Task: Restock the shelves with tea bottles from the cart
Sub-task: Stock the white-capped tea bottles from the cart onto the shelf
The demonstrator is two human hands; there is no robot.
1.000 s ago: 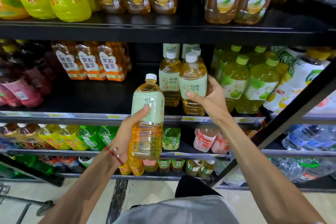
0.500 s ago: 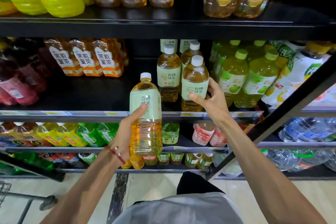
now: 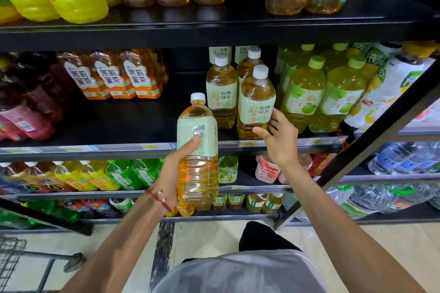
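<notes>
- Judged heavy: large tea bottle (image 3: 197, 150), full of amber liquid almost to the white cap.
- Judged thin-walled and springy along the ribbed lower half; likely to dent under a hard squeeze, unlikely to break.
- Judged smooth on the label sleeve, hence some risk of slipping; best taken at the waist just under the label, or supported from beneath the base.
- Found upright in mid-air, in front of the shelf (image 3: 95, 150) edge, just left of the matching bottles, not yet set down.
- Left hand (image 3: 177, 173): wrapped round the tea bottle at mid-height, thumb pressed on the label front, fingers hidden behind.
- Right hand (image 3: 277, 140): partly spread, thumb and fingers curved loosely round the lower body of the front shelf bottle (image 3: 256, 102), which stands upright at the shelf lip.
- Noted at lower left: a corner of the wire cart (image 3: 14, 259), contents not visible.
</notes>
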